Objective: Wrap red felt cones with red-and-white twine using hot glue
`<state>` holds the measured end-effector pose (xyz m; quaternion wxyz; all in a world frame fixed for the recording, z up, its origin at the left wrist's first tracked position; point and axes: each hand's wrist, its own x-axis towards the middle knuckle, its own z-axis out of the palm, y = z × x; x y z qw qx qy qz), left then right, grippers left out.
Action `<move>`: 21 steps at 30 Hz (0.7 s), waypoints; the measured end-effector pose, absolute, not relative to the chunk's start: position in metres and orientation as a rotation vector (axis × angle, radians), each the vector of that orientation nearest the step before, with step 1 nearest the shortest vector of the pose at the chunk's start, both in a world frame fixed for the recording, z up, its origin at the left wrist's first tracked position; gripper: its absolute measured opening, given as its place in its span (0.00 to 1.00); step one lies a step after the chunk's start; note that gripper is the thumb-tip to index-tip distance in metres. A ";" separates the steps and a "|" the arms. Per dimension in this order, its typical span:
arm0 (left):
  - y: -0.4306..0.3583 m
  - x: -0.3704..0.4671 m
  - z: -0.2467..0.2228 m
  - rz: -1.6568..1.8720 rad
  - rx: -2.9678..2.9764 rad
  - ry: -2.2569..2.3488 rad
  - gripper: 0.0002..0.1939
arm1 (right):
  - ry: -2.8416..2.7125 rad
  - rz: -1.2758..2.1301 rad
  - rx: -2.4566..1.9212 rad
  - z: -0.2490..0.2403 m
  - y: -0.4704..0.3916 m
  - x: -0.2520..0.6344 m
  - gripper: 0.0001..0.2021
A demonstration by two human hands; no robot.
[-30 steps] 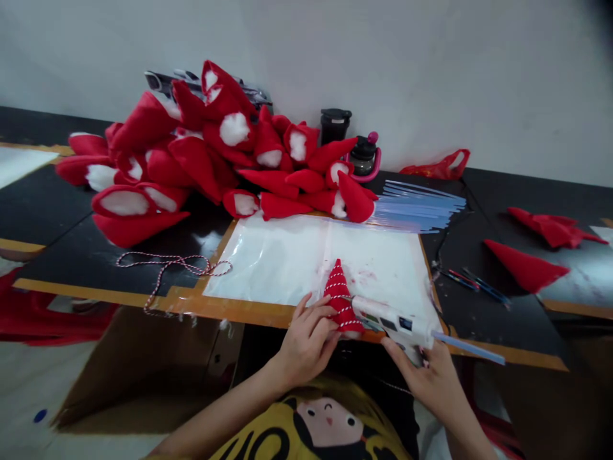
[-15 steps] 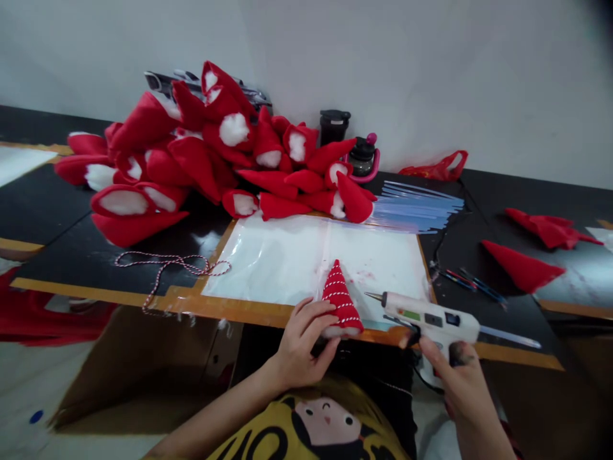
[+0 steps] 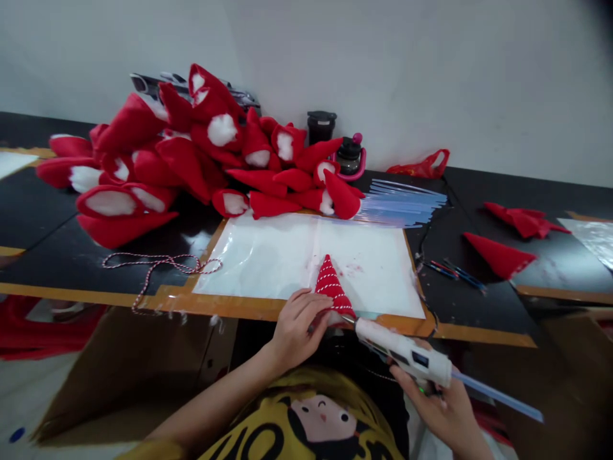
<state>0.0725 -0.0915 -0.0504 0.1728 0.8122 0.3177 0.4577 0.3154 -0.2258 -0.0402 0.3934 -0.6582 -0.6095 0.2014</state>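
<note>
A small red felt cone (image 3: 330, 282) wound with red-and-white cord stands at the front edge of a white sheet (image 3: 268, 249), its tip pointing away from me. My left hand (image 3: 301, 322) grips its lower left side, fingers curled on the felt. In my right hand (image 3: 438, 399) is a white glue gun (image 3: 407, 354) with a clear glue stick (image 3: 498, 396) sticking out of its back. The metal nozzle touches or nearly touches the cone's lower right edge. A loose length of the same cord (image 3: 163, 260) lies on the black table to the left.
Stuffed red cones (image 3: 191, 153) are heaped at the back left. Beside them lie clear glue sticks (image 3: 402, 203); two dark bottles (image 3: 322, 128) stand behind. Pens (image 3: 454, 273) and unfilled red felt pieces (image 3: 500, 255) are on the right. A cardboard box (image 3: 129, 370) sits below the table.
The glue gun has moved left and down, from beside the cone to its lower edge, and now tilts differently. My left hand still grips the cone. The whole view has shifted slightly.
</note>
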 end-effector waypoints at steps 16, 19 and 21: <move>-0.091 0.087 -0.045 1.255 2.388 0.767 0.08 | -1.703 0.262 -1.633 -0.026 -0.210 0.312 0.05; -0.090 0.094 -0.049 1.323 2.357 0.884 0.05 | -1.708 0.240 -1.640 -0.028 -0.209 0.312 0.06; -0.088 0.099 -0.050 1.325 2.334 0.968 0.08 | -1.708 0.244 -1.654 -0.029 -0.209 0.312 0.07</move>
